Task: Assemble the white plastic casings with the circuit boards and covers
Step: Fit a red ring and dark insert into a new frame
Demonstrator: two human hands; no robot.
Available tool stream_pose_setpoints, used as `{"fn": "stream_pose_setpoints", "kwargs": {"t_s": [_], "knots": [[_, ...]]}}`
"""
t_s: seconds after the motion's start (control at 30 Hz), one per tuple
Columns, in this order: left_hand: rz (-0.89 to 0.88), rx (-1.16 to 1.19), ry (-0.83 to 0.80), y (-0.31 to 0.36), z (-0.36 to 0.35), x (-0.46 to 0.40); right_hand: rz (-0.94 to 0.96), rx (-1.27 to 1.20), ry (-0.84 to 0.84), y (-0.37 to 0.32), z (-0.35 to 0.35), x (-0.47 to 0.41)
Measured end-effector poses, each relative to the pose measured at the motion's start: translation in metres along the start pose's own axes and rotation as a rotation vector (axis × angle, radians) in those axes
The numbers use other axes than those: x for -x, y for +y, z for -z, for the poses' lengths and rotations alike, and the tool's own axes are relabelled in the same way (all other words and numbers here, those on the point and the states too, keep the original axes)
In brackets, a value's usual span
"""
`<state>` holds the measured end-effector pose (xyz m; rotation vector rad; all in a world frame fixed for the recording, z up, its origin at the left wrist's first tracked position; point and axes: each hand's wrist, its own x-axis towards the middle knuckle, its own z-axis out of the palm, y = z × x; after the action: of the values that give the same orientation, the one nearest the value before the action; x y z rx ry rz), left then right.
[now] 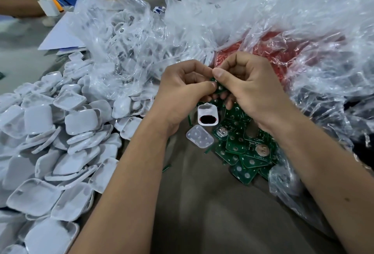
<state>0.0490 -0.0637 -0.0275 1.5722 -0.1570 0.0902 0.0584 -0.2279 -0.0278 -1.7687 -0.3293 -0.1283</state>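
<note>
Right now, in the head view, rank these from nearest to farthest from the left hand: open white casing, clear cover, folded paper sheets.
From the left hand:
1. Open white casing, just below its fingers.
2. Clear cover, lower on the table.
3. Folded paper sheets, far upper left.

A grey-brown work surface is seen, bare at the near centre. A single white rounded plastic casing with a dark opening is taken as the landmark. Just below it, a translucent rounded plastic cover is laid flat. To its right, a heap of green circuit boards is spread. To its left, a large pile of white plastic casing shells is heaped. Behind it, crumpled clear plastic bags are placed.
</note>
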Motion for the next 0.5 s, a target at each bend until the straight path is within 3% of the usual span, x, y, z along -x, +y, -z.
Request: {"fn": "stream_pose_setpoints", "kwargs": {"t_s": [0.17, 0.23, 0.3, 0.37, 0.5], "knots": [[0.030, 0.078, -0.032, 0.000, -0.001, 0.000, 0.043, 0.113, 0.115, 0.000, 0.005, -0.001], [0.033, 0.103, -0.007, 0.000, 0.001, -0.001, -0.071, -0.058, 0.116, -0.003, 0.008, -0.002], [0.028, 0.112, 0.035, -0.001, 0.004, -0.002, -0.218, -0.397, 0.088, -0.008, 0.009, -0.002], [0.024, 0.113, 0.077, -0.003, 0.005, -0.003, -0.284, -0.519, 0.078, -0.012, 0.011, -0.003], [0.033, 0.130, 0.126, -0.004, 0.008, -0.006, -0.253, -0.289, 0.095, -0.021, 0.013, -0.008]]}}
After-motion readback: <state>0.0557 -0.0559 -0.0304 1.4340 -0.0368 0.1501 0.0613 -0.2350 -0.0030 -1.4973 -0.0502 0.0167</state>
